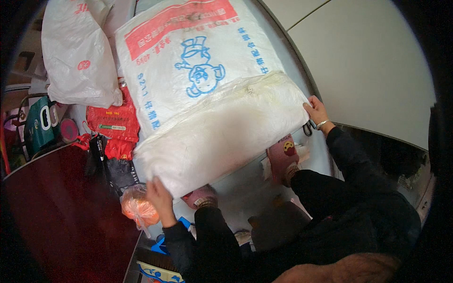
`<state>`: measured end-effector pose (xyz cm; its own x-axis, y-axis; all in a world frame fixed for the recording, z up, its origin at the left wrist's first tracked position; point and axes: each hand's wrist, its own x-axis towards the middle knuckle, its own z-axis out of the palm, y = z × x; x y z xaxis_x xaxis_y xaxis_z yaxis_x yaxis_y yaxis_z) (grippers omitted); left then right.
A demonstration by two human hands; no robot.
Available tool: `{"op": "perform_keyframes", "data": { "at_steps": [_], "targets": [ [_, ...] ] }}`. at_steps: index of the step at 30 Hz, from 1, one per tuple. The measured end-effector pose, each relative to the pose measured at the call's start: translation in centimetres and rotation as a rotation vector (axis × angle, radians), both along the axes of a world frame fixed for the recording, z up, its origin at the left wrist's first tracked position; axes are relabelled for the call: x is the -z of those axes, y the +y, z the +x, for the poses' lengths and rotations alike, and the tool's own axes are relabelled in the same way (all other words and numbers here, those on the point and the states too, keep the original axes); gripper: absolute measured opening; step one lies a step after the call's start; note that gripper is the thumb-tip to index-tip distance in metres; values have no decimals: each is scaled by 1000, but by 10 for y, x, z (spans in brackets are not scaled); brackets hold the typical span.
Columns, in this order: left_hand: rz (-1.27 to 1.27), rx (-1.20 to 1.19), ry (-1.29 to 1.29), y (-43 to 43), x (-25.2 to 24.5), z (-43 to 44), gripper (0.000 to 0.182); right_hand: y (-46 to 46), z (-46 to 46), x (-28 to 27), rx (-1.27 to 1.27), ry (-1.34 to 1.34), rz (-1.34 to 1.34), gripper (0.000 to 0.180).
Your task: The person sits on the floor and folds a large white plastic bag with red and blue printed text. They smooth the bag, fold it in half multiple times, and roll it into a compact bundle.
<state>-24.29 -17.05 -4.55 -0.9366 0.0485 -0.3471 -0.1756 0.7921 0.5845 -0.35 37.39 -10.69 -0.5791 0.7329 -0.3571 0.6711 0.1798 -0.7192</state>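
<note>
A large white woven plastic sack (208, 49) lies flat in front of me, with red and blue print and a cartoon animal on it. Its near part is turned over into a broad plain white flap (226, 127), smudged in the middle. At the flap's right corner, my right hand (316, 112) pinches the edge between thumb and fingers. My left hand (160, 201), blurred, grips the flap's near left corner. Black scissors handles (307, 128) show just below my right hand. The flap partly hides my pink slippers (284, 155).
Another white sack (79, 56) stands at the upper left, above red bags (115, 120). Oranges in a clear plastic bag (139, 208) sit beside my left hand, by a dark red panel (63, 212). A white cabinet front (368, 67) bounds the right. A brush (159, 267) lies at the bottom left.
</note>
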Motion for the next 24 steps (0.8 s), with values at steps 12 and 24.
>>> {"op": "perform_keyframes", "data": {
  "at_steps": [12, 24],
  "targets": [
    [368, 149, 273, 21, 16, 3, 37, -3, 10, 13, 125, 159, -515, 44],
    [-329, 427, 115, 25, 92, -32, 56, -44, 28, 45, -163, -584, 353, 8]
  ]
}}
